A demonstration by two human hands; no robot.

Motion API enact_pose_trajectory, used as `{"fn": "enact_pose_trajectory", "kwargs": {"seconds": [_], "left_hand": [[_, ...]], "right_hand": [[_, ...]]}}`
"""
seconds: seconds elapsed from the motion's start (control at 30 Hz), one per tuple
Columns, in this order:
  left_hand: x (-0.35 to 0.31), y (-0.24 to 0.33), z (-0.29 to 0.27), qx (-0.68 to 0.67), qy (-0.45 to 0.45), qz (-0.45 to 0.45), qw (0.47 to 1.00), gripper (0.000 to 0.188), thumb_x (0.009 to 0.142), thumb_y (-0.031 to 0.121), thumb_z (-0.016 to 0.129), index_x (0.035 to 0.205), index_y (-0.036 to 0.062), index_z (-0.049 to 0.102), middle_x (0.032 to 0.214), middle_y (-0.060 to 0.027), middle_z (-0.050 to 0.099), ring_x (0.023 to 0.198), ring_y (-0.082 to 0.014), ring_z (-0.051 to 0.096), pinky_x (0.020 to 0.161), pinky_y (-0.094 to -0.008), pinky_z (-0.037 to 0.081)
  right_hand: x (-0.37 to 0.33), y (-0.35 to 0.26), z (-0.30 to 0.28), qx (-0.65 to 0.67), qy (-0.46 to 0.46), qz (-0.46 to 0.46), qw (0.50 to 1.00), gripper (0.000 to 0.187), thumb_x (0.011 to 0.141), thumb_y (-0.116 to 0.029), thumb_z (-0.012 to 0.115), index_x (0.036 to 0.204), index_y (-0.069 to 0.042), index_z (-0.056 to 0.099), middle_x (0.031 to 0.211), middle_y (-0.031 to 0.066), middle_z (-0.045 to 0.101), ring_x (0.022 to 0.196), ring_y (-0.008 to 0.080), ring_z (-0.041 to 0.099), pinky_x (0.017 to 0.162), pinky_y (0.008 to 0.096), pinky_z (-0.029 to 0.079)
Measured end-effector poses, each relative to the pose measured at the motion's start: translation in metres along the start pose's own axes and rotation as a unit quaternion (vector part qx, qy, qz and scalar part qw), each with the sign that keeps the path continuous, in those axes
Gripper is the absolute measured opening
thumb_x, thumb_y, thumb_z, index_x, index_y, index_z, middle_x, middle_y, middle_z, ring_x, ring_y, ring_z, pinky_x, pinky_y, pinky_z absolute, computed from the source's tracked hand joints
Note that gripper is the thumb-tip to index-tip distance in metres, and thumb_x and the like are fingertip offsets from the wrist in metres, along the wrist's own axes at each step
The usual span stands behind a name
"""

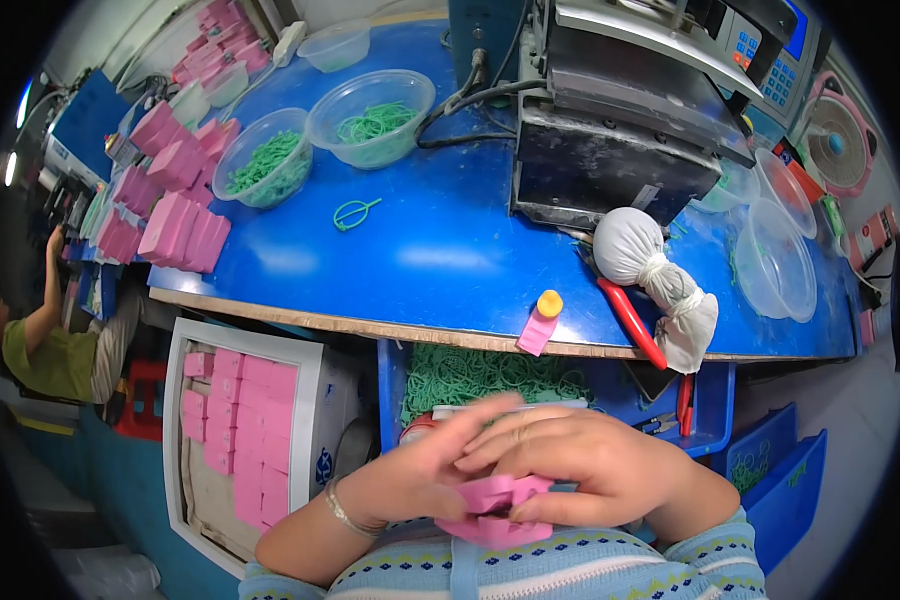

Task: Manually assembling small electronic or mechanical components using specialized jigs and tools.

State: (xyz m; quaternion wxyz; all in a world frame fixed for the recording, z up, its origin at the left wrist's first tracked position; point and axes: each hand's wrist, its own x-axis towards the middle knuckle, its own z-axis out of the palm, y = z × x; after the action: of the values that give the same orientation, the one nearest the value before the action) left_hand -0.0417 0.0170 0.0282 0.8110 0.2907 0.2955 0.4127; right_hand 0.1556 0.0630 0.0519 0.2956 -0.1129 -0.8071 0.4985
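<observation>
Close to my body, a pink block, split like a two-part rubber mould, is held between my hands with a dark gap along its upper side. My left hand, a bracelet at its wrist, has its thumb against the block's left end; its raised fingers are slightly blurred. Curled over the other end is my right hand, its thumb at the gap. Whatever lies inside the block is hidden. Just beyond my hands, a blue drawer holds many thin green ring-like pieces.
On the blue table are bowls of green pieces, stacked pink blocks, a black machine, a tied white cloth bag and red-handled pliers. A white box holds pink blocks. Another person is at left.
</observation>
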Motion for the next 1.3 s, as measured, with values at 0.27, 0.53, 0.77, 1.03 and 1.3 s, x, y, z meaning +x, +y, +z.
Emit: {"fn": "enact_pose_trajectory", "kwargs": {"seconds": [0.27,0.53,0.77,1.03,1.3], "left_hand": [[0.004,0.0,-0.004,-0.114,0.013,0.076,0.99,0.061,0.081,0.045,0.062,0.116,-0.001,0.044,0.105,-0.0157,0.056,0.102,-0.026,0.057,0.088,-0.0378,0.047],[0.005,-0.002,0.001,-0.144,0.059,0.045,0.987,0.062,0.091,0.058,0.029,0.083,0.0003,0.051,0.062,-0.0087,0.05,0.054,-0.0197,0.05,0.053,-0.0301,0.043],[-0.001,-0.011,0.013,0.002,0.122,0.089,0.988,0.061,0.096,0.048,0.017,0.102,-0.0023,0.052,0.082,-0.0126,0.059,0.07,-0.018,0.058,0.064,-0.0292,0.049],[0.003,-0.004,0.014,0.046,0.156,0.105,0.981,0.076,0.089,0.063,0.019,0.095,-0.0044,0.052,0.076,-0.0121,0.058,0.066,-0.0176,0.057,0.06,-0.0281,0.047],[0.012,-0.01,-0.004,-0.087,0.11,0.043,0.989,0.074,0.09,0.061,0.021,0.098,-0.0056,0.053,0.078,-0.0136,0.059,0.056,-0.0178,0.056,0.053,-0.0292,0.047]], "right_hand": [[0.009,-0.011,0.0,-0.103,0.022,-0.033,0.994,0.016,0.072,-0.012,0.069,0.085,-0.007,0.062,0.087,0.0061,0.057,0.075,0.0236,0.054,0.068,0.0344,0.045],[-0.001,-0.012,0.034,-0.005,0.057,0.051,0.997,0.025,0.073,-0.013,0.071,0.093,-0.003,0.06,0.08,0.0078,0.06,0.068,0.0213,0.059,0.065,0.0301,0.049],[0.013,-0.001,0.018,-0.151,0.104,0.051,0.982,0.031,0.071,-0.016,0.073,0.097,-0.007,0.059,0.074,0.0056,0.054,0.059,0.0171,0.053,0.049,0.0295,0.042],[0.0,0.007,0.023,0.007,0.115,0.043,0.992,0.014,0.086,-0.005,0.056,0.1,-0.002,0.056,0.079,0.0107,0.061,0.065,0.0182,0.061,0.056,0.0289,0.048],[-0.012,0.03,0.049,0.468,0.259,0.3,0.789,0.011,0.09,-0.01,0.054,0.09,-0.001,0.048,0.071,0.0068,0.054,0.053,0.0092,0.049,0.048,0.0213,0.04]]}}
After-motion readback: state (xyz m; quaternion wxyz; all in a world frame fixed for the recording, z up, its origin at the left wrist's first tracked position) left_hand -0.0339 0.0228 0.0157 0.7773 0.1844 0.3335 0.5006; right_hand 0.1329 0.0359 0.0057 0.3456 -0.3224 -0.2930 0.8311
